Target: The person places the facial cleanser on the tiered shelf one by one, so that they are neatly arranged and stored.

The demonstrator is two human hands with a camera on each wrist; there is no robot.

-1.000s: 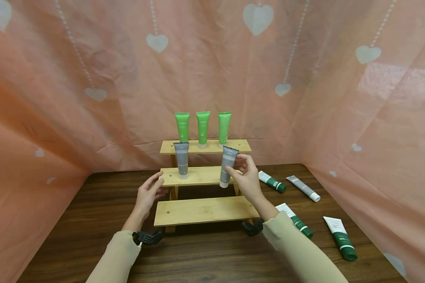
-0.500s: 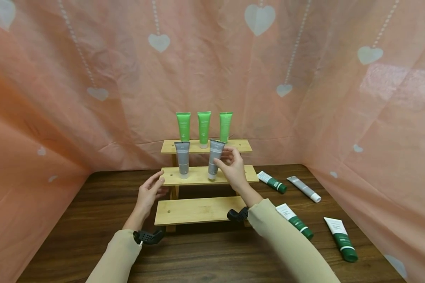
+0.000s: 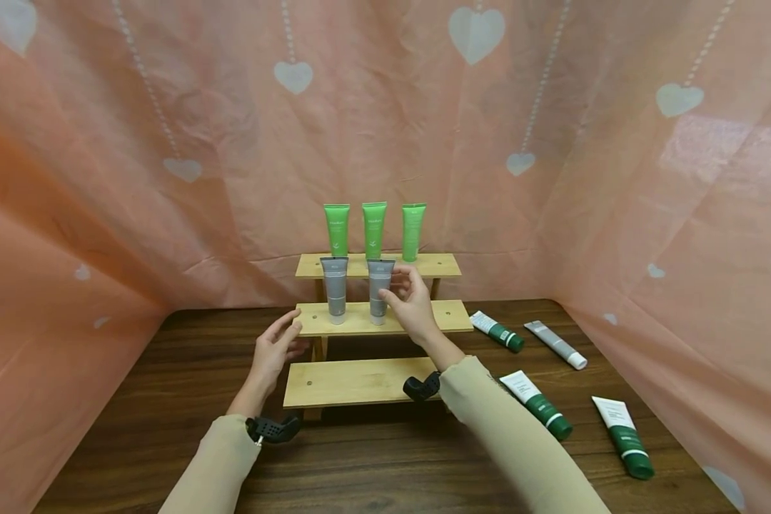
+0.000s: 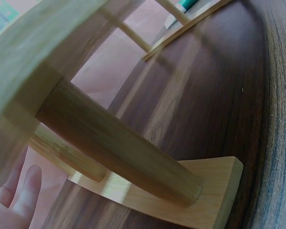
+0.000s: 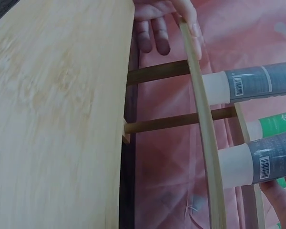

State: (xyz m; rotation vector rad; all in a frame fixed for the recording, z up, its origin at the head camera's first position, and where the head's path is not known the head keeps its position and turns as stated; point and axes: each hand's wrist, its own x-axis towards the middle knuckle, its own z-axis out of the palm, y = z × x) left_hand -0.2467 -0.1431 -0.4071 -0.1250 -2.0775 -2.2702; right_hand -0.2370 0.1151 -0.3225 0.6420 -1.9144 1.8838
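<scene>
Three gray tubes (image 3: 378, 277), one in the right hand (image 3: 416, 305); three bright-green tubes (image 3: 373, 228)

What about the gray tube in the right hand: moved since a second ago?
Yes: against the middle shelf, the held gray tube has shifted left, closer to the unheld gray tube on that shelf.

Rack (image 3: 356, 383) mid-frame is pale smooth wood, fine grain, low sheen; table (image 3: 360, 464) along the bottom is dark wood-look, streaky grain, faint gloss. Grey tubes (image 3: 337, 285) at centre look satin plastic with smooth whitish plastic caps (image 5: 236, 166), green tubes (image 3: 374, 225) above them smooth plastic. Backdrop (image 3: 385, 143) up top is thin creased sheeting, shiny upper right; sleeves (image 3: 507, 428) at bottom, matt cloth.
</scene>
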